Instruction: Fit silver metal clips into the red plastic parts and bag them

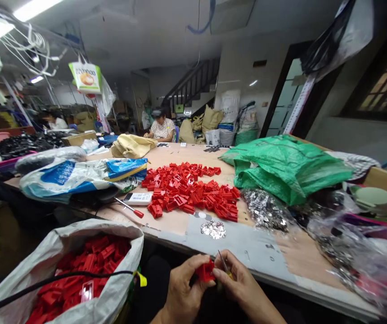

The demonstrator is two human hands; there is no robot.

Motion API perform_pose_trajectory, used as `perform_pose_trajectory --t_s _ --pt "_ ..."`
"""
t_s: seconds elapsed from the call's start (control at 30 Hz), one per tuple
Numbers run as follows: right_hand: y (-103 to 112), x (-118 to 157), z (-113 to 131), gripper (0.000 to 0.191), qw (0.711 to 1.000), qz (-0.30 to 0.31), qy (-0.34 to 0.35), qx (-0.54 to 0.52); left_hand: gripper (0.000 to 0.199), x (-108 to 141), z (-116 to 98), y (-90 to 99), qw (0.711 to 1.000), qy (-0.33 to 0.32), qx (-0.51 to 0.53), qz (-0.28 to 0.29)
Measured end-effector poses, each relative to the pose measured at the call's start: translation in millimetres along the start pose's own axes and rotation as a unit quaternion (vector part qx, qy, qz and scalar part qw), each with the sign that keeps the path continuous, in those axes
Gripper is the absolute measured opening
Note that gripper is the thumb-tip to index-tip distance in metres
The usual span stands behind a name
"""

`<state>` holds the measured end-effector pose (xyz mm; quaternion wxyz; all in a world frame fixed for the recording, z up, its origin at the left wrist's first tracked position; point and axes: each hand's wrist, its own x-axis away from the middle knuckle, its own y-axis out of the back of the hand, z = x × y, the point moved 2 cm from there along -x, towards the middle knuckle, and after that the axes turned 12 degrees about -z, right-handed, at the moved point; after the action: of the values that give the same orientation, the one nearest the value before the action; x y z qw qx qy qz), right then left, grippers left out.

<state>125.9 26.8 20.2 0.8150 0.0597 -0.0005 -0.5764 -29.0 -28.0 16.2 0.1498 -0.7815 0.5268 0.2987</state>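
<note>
My left hand [182, 284] is closed around a red plastic part [204, 271] just in front of the table edge. Close beside it, my right hand [242, 281] grips a thin pointed tool [223, 261] with a yellowish handle, its tip upward; its exact kind is unclear. The right thumb touches or nearly touches the red part. A small heap of shiny metal pieces [213, 229] lies on a grey sheet [257, 252] beyond my hands. Behind that spreads a large pile of similar red plastic parts [186, 191].
At lower left stands a white sack [131, 256] holding more red parts, a black cable [61, 277] across it. A red-handled screwdriver [131, 209] lies by a white box [137, 199]. A green bag [288, 164] and bagged metal pieces [266, 209] occupy the right. Another person [163, 128] sits opposite.
</note>
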Motion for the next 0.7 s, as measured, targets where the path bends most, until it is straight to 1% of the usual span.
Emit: perform_pose_trajectory --t_s 0.13,0.23,0.37,0.47,0.57,0.63,0.7 --pt "3 -4 -10 0.036 1.0 -0.001 0.003 -0.016 0.04 -4 6 -3.4 0.999 -0.04 -0.001 0.006" --pt "4 -4 -15 0.041 0.999 0.018 0.004 -0.028 0.041 -2 5 -7.4 0.996 -0.084 -0.002 0.006" --pt "1 2 -22 0.049 0.996 0.04 -0.032 -0.076 0.035 6 2 -12.6 0.993 -0.118 -0.013 -0.021" --pt "-2 10 -29 0.053 0.991 0.058 -0.061 -0.107 0.035 13 3 -15.7 0.99 -0.136 -0.026 0.005" --pt "-3 18 -34 0.054 0.985 0.073 -0.082 -0.131 0.035 19 3 -14.4 0.992 -0.121 -0.019 -0.004" --pt "-4 25 -34 0.052 0.98 0.088 -0.101 -0.146 0.033 22 0 -12.0 0.997 -0.081 -0.007 0.001" --pt "-4 32 -30 0.049 0.975 0.094 -0.117 -0.163 0.032 25 -7 -9.9 0.998 -0.027 -0.001 0.048"
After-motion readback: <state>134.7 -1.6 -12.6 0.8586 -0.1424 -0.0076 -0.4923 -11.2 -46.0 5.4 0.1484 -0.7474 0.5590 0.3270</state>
